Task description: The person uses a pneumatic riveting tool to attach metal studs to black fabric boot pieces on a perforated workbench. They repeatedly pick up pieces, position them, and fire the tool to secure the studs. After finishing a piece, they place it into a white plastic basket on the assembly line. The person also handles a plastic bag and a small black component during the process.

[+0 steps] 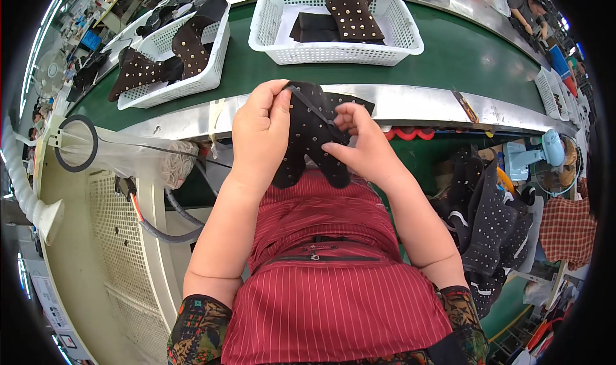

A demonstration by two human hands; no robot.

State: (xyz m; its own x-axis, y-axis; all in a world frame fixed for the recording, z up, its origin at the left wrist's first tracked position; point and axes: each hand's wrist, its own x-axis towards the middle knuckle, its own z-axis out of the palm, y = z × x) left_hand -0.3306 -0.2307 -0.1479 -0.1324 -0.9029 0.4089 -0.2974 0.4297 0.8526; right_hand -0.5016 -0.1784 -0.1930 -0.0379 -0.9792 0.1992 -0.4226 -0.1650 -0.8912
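A black studded boot upper [305, 137] hangs in front of my body, its two rounded lobes pointing down over my apron. My left hand [260, 130] is closed on its upper left edge, thumb pressed against the curled fingers. Across the upper's face a narrow black strip [311, 105] slants from the left thumb down to the right. My right hand [366, 147] has its fingers curled round the lower end of the strip, its thumb lying against the studded material. What lies under the right fingertips is partly hidden.
Beyond a metal ledge [423, 102], a green conveyor belt [240, 60] carries white baskets [337, 55] of studded uppers. A cutter-like tool [465, 106] lies on the ledge. Studded pieces [491, 230] hang at right near a blue fan [532, 153]; a ringed clear bag [128, 150] hangs left.
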